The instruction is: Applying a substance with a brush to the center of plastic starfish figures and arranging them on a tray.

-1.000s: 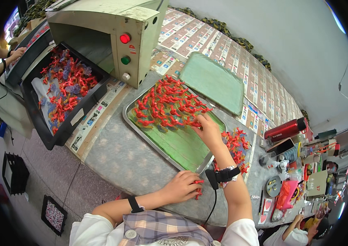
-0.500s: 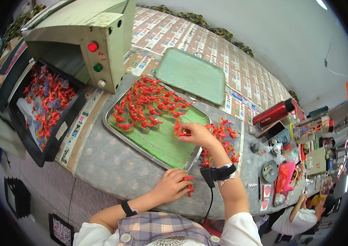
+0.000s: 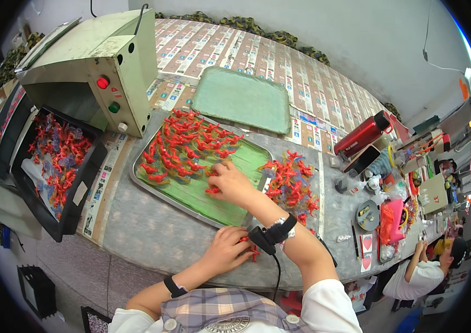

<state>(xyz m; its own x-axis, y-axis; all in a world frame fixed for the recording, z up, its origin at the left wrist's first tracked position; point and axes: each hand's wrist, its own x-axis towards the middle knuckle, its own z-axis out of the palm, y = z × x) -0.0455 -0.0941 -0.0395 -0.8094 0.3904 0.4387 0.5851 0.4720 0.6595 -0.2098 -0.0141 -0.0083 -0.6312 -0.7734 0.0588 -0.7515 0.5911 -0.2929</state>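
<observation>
My right hand [image 3: 233, 184] is over a metal tray [image 3: 184, 214] lined with green. Its fingers are closed on a small red figurine [image 3: 213, 190], just in front of the standing rows. Those rows of red figurines [image 3: 183, 143] with yellowish, see-through lower parts fill the tray's far and left portion. On the grey tabletop at the tray's near edge rests my left hand [image 3: 225, 251], its fingers curled around another red figurine [image 3: 255, 254], partly hidden by my right wrist strap. A loose pile of red figurines [image 3: 294, 186] lies right of the tray, partly behind my right forearm.
To the left, a black bin [image 3: 72, 222] of red and purple pieces sits by a beige machine [image 3: 130, 83] with red and green buttons. Behind the tray lies a pale green tray [image 3: 241, 100]. A red bottle [image 3: 362, 134], phone [image 3: 363, 160] and round dish [image 3: 367, 215] stand at right.
My right hand has moved left and slightly down over the tray with its figurine, nearer the rows. My left hand stays at the table's near side. The whole view has shifted a little.
</observation>
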